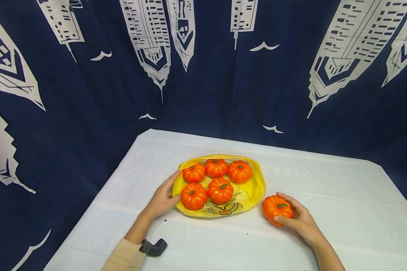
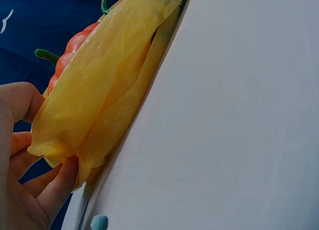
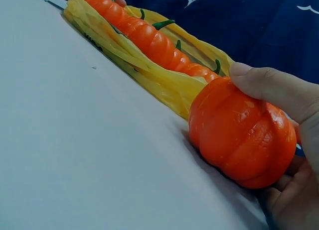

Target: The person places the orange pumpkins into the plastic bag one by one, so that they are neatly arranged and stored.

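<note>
A yellow plastic bag (image 1: 247, 201) lies spread on the table, its rim folded up around several small orange pumpkins (image 1: 194, 196) with green stems. My left hand (image 1: 162, 197) grips the bag's left edge; in the left wrist view the fingers (image 2: 60, 187) curl beneath the yellow film (image 2: 94, 95) and the thumb is at its rim. Right of the bag, my right hand (image 1: 300, 218) holds another small pumpkin (image 1: 274, 209) between thumb and fingers, low over the table or on it. In the right wrist view this pumpkin (image 3: 241, 135) hides part of the bag behind it.
The table (image 1: 342, 210) has a white cover with faint lettering. A dark blue curtain (image 1: 203, 98) with white building prints hangs behind it. Small dark specks (image 1: 165, 220) lie in front of the bag. The left wrist wears a black band (image 1: 153, 248).
</note>
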Motion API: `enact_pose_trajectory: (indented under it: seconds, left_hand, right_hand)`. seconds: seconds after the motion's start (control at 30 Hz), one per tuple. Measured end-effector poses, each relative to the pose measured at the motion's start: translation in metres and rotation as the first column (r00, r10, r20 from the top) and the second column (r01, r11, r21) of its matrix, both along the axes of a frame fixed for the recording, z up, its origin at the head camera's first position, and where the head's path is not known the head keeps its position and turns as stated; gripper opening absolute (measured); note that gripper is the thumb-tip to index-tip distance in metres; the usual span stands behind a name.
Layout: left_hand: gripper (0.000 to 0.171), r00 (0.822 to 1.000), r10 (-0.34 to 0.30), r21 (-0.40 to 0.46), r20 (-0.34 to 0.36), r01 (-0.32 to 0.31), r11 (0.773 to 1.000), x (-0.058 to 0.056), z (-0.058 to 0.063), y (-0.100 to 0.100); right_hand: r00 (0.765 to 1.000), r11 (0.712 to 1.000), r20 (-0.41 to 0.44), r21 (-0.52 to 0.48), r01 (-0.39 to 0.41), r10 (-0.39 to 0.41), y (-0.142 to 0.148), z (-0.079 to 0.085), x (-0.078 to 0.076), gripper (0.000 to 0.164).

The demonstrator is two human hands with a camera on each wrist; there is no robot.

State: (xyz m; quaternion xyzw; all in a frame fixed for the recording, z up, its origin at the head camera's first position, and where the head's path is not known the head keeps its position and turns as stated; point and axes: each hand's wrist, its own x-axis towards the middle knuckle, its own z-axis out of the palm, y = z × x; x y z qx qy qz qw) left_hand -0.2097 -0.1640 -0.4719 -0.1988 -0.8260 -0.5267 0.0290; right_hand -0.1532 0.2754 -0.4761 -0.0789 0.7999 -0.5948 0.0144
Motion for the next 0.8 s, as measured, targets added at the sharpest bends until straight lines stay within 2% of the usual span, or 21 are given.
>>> enact_pose_trajectory:
  seconds: [0.37, 0.8]
  left_hand:
    - [0.079, 1.000, 0.000, 0.013, 0.003, 0.000, 1.000, -0.001, -0.001, 0.001]
    - [0.079, 1.000, -0.008, 0.027, -0.001, 0.008, 1.000, -0.001, -0.002, -0.001]
  right_hand:
    - [0.999, 0.999, -0.033, -0.033, -0.022, 0.021, 0.000, 0.006, -0.003, 0.066]
    - [0.988, 0.990, -0.125, -0.090, -0.106, 0.095, -0.018, 0.032, -0.014, 0.062]
